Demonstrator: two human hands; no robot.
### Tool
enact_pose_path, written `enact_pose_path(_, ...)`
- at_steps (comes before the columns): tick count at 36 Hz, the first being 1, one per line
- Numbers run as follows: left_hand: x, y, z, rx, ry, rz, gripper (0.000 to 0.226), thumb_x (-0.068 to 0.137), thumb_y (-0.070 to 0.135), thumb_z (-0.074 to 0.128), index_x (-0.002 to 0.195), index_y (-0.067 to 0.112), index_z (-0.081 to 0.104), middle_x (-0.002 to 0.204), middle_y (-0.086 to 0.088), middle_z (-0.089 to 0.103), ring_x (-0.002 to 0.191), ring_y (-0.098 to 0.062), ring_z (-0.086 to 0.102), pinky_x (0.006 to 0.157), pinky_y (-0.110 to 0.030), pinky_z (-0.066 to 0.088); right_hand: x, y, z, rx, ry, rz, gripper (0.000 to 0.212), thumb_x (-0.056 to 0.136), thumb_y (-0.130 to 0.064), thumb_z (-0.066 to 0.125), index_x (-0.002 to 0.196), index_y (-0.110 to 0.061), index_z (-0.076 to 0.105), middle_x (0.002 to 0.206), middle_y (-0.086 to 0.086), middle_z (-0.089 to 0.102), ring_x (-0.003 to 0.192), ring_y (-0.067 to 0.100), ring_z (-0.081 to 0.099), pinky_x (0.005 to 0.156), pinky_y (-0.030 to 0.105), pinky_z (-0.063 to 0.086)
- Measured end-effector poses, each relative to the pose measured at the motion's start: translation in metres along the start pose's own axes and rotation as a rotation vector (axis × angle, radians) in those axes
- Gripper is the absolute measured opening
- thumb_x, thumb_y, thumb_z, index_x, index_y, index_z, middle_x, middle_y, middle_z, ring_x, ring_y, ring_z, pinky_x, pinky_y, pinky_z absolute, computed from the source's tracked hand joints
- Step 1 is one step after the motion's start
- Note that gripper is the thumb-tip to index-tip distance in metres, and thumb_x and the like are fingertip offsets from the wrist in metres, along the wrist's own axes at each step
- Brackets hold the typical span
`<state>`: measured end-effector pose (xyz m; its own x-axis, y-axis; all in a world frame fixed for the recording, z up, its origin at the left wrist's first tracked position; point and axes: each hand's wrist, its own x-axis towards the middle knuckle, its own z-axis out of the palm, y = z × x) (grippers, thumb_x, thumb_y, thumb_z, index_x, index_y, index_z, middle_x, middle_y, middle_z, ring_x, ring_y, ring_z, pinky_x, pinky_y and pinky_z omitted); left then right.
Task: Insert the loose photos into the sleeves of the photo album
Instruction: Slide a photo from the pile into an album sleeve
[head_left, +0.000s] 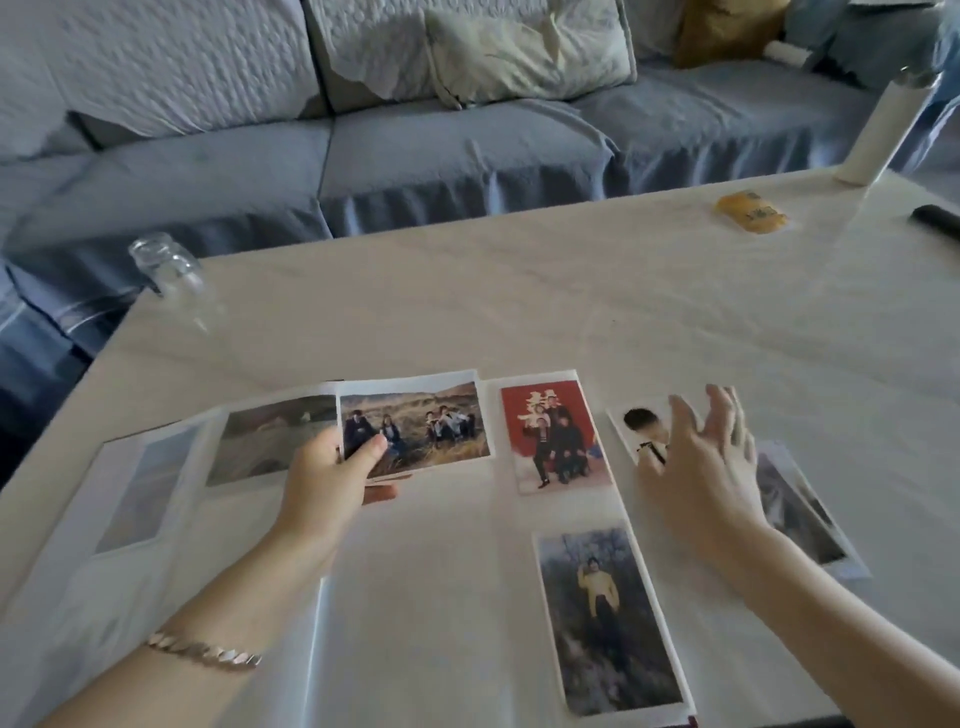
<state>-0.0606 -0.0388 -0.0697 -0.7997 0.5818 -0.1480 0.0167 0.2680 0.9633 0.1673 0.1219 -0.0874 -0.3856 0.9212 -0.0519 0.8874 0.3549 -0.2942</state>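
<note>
At six o'clock on the table (571, 301), facing an open photo album (441, 597), its pages spreading from eight o'clock round to five o'clock. Pinching a group photo (415, 421) with the left hand (322, 483), thumb on top and fingers curled beneath, holding it over the album's far edge at twelve o'clock. Hovering the right hand (701, 457) at three o'clock of the album, fingers spread and released, grasping nothing, above a loose photo (636, 423) of a dark-haired person lying on the table just beside the album's right edge. Seeing a grey photo (800, 514) lying farther out at four o'clock, partly hidden by the right forearm. Finding on the right page a red photo (550, 436) at twelve o'clock and a photo of a figure in yellow (605, 618) at five o'clock; not being able to tell whether either sits under plastic. Finding on the left page a landscape photo (265, 441) at one o'clock and a pale photo (140, 493) at nine o'clock. Wearing a bracelet (202, 649) on the left wrist. Looking outward across the table: glass jar (166, 270) at ten o'clock near the corner, yellow packet (750, 210) at one o'clock, white bottle (883, 135) at two o'clock, dark object (937, 218) at the three o'clock edge, blue sofa (467, 156) with a cushion (524, 52) beyond at twelve o'clock.
</note>
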Motion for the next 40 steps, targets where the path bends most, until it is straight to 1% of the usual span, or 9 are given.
enact_pose_path(6,0.000,-0.010,-0.057,0.061,0.187,0.043,0.014,0.092,0.002,0.054,0.105,0.006,0.057,0.096,-0.009,0.064,0.066,-0.019,0.065,0.040,-0.018,0.046,-0.034,-0.089,0.015,0.247,-0.149,-0.425,0.044,0.094,-0.025,0.048,0.137,-0.020,0.043,0.147,-0.005,0.031,0.136,0.017,0.029,0.110,0.026,0.022)
enact_pose_path(8,-0.002,-0.012,-0.077,0.064,0.224,0.044,0.019,0.092,0.001,0.053,0.111,0.004,0.052,0.096,-0.009,0.064,0.055,-0.014,0.066,0.038,-0.018,0.045,-0.045,-0.118,0.020,0.290,-0.218,-0.553,0.043,0.095,-0.025,0.046,0.138,-0.022,0.042,0.147,-0.009,0.033,0.132,0.013,0.035,0.108,0.023,0.025)
enact_pose_path(14,-0.007,-0.028,-0.142,0.094,0.366,0.001,0.025,0.091,0.005,0.057,0.111,0.013,0.044,0.097,-0.008,0.063,0.051,-0.015,0.065,0.041,-0.019,0.049,-0.072,-0.186,0.049,0.249,-0.331,-0.862,0.050,0.099,-0.036,0.037,0.146,-0.021,0.028,0.156,-0.007,0.015,0.144,0.007,0.008,0.107,0.013,-0.002)
enact_pose_path(18,-0.012,-0.043,-0.174,0.119,0.423,-0.049,0.026,0.091,0.007,0.057,0.110,0.019,0.044,0.103,-0.013,0.062,0.066,-0.022,0.064,0.041,-0.017,0.047,-0.082,-0.205,0.078,0.168,-0.350,-0.998,0.085,0.075,-0.060,0.003,0.149,-0.021,0.020,0.158,-0.004,0.006,0.145,0.011,-0.004,0.104,0.021,-0.019)
enact_pose_path(21,-0.017,-0.053,-0.191,0.146,0.426,-0.083,0.027,0.091,0.006,0.056,0.113,0.016,0.045,0.107,-0.010,0.059,0.072,-0.020,0.064,0.041,-0.017,0.048,-0.086,-0.208,0.093,0.122,-0.285,-1.036,0.087,0.074,-0.060,-0.002,0.149,-0.023,0.020,0.158,-0.003,0.007,0.138,0.005,-0.014,0.103,0.027,-0.024)
enact_pose_path(26,-0.017,-0.066,-0.215,0.258,0.457,-0.122,0.027,0.091,0.004,0.056,0.115,0.014,0.048,0.107,-0.008,0.059,0.084,-0.021,0.062,0.051,-0.026,0.053,-0.086,-0.208,0.090,0.098,-0.282,-0.996,0.084,0.082,-0.066,-0.004,0.146,-0.024,0.030,0.155,-0.007,0.014,0.137,0.001,-0.005,0.109,0.028,-0.014)
enact_pose_path(28,-0.017,-0.068,-0.222,0.314,0.475,-0.119,0.026,0.091,0.005,0.056,0.114,0.014,0.049,0.106,-0.006,0.058,0.090,-0.023,0.060,0.069,-0.039,0.055,-0.088,-0.207,0.088,0.036,-0.273,-0.961,0.077,0.092,-0.058,-0.003,0.132,-0.022,0.053,0.143,-0.002,0.045,0.136,0.009,0.031,0.109,0.034,0.016)
enact_pose_path(30,-0.018,-0.067,-0.226,0.355,0.492,-0.089,0.025,0.092,0.004,0.055,0.114,0.011,0.049,0.104,-0.004,0.056,0.091,-0.020,0.056,0.071,-0.033,0.049,-0.088,-0.206,0.091,0.028,-0.238,-0.928,0.070,0.097,-0.050,0.003,0.120,-0.023,0.063,0.130,-0.003,0.058,0.123,0.013,0.052,0.100,0.031,0.034)
enact_pose_path(40,-0.025,-0.068,-0.216,0.423,0.552,0.018,0.033,0.096,0.009,0.048,0.128,0.009,0.040,0.120,-0.004,0.053,0.095,-0.011,0.051,0.052,-0.009,0.038,-0.087,-0.203,0.103,0.020,-0.107,-0.971,0.067,0.098,-0.049,0.006,0.121,-0.021,0.063,0.131,-0.002,0.057,0.123,0.016,0.052,0.097,0.034,0.042)
